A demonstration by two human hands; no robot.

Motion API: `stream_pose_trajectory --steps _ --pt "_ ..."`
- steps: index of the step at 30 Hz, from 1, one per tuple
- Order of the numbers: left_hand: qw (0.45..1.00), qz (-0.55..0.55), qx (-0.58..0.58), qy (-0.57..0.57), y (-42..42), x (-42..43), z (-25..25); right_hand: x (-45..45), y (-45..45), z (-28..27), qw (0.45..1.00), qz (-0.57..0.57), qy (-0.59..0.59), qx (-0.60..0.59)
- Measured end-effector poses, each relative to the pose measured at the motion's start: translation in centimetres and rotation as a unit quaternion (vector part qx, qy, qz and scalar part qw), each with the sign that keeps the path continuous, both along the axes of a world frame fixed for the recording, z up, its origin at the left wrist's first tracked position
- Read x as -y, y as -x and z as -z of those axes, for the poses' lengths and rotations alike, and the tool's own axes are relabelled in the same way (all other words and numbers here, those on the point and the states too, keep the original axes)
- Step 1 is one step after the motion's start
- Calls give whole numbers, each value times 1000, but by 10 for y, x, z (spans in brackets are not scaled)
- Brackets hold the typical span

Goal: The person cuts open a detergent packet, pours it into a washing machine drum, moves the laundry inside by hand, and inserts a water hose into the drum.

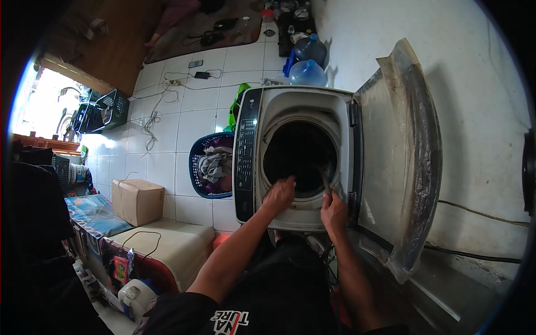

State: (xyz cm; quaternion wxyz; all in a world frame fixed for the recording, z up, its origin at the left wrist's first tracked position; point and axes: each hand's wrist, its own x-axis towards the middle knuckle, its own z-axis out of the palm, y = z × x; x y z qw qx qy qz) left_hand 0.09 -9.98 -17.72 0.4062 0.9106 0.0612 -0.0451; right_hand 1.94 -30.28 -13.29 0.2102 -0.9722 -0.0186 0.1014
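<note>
A top-loading washing machine (241,209) stands before me with its lid (385,162) raised to the right. My right hand (335,212) is closed around a greyish hose (325,180) at the near right of the opening. The hose's end points into the dark drum (298,151), whose contents are too dark to make out. At the near left of the opening, my left hand (280,194) has its fingers curled together over the tub's rim. Whatever those fingers hold, if anything, is hidden. The control panel (245,151) runs along the machine's left side.
Left of the machine sits a blue basket (195,187) of clothes (213,167). A cardboard box (139,201) stands farther left. Large water bottles (307,73) are beyond the machine. Cables (151,125) lie on the tiled floor, and a person's leg (167,25) shows on the far mat.
</note>
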Motion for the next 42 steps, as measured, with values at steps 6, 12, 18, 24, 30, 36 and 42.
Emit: stream_pose_trajectory --steps 6,12,18,24,30,36,42 --pt "983 -47 -31 175 -11 -16 14 -4 4 -7 999 31 -2 43" --pt "940 -107 -98 309 -17 -34 2 -3 3 -6 997 31 17 69" --pt "882 -174 -138 416 -19 -35 7 -8 0 -12 999 40 26 13" --pt "860 -178 -170 446 -22 -39 12 -10 -5 -7 998 11 49 -36" --pt "834 -192 -162 491 -22 -41 15 -15 -10 -16 992 7 110 -64" --pt "815 -208 -171 513 -24 -42 19 -17 -13 -23 995 76 57 -1" --pt "814 -207 -180 512 -25 -41 18 -18 -17 -25 994 98 58 0"
